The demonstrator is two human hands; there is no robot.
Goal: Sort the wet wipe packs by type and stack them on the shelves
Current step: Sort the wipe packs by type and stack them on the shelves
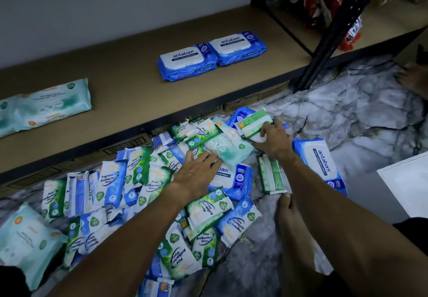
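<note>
A pile of wet wipe packs [148, 188], blue, green and teal, covers the marble floor below a wooden shelf [129, 83]. On the shelf lie two blue Antabax packs [209, 54] side by side and a teal pack [44, 107] at the left. My left hand [199, 171] rests flat, fingers spread, on the pile, touching a teal pack [228, 146]. My right hand [274, 138] grips a green-and-white pack [252, 123] at the far edge of the pile. Another blue Antabax pack [322, 160] lies on the floor to the right.
A black shelf upright [324, 42] slants down at the right, with red snack bags [324, 0] on the neighbouring shelf. Flat cardboard [252, 101] lies under the shelf. A white sheet [407, 183] sits at the right edge. My foot [287, 211] is beside the pile.
</note>
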